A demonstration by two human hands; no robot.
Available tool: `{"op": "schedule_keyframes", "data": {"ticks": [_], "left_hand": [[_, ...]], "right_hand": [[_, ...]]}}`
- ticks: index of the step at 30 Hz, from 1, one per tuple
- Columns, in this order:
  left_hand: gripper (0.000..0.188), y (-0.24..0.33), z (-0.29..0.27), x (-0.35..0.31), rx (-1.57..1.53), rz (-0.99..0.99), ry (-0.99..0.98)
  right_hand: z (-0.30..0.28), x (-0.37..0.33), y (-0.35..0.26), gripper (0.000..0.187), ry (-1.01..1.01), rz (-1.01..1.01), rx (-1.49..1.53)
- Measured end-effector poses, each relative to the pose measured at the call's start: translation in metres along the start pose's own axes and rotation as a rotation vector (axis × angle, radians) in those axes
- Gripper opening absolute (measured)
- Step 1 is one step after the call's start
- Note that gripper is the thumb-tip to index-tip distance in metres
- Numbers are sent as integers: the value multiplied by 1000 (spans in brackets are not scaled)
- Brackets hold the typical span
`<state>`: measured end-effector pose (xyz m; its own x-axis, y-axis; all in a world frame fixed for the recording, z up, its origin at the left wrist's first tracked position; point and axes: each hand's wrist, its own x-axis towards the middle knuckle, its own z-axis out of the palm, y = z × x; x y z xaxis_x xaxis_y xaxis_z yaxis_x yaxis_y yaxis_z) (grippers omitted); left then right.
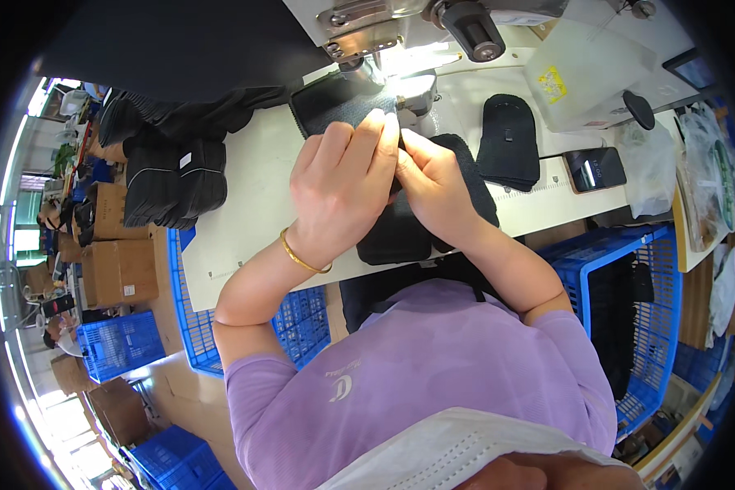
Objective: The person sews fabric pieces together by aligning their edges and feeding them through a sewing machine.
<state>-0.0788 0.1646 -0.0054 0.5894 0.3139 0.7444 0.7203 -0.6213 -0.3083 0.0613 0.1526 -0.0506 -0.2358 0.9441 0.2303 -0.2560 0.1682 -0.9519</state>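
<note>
Both my hands press together on a black knitted fabric piece (400,233) lying on the white sewing table (253,212). My left hand (343,184), with a gold bangle at the wrist, lies over the piece with its fingertips pinching the fabric's upper edge. My right hand (437,184) meets it fingertip to fingertip and grips the same edge. Just beyond the fingers sits another black piece (335,102) under the sewing machine head (367,33), lit by its lamp.
A stack of black pieces (508,143) lies right of my hands, beside a small dark device (594,169) and a translucent box (584,73). More black stacks (171,175) sit at the left. Blue crates (637,310) flank the table; cardboard boxes (118,269) stand far left.
</note>
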Motion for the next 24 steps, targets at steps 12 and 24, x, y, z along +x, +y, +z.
{"op": "schedule_keyframes", "data": {"ticks": [12, 24], "left_hand": [[28, -16, 15, 12, 36, -50, -7], [46, -20, -7, -7, -476, -345, 92]], "right_hand": [[-3, 25, 3, 20, 55, 25, 64], [-10, 17, 4, 28, 23, 23, 34]]}}
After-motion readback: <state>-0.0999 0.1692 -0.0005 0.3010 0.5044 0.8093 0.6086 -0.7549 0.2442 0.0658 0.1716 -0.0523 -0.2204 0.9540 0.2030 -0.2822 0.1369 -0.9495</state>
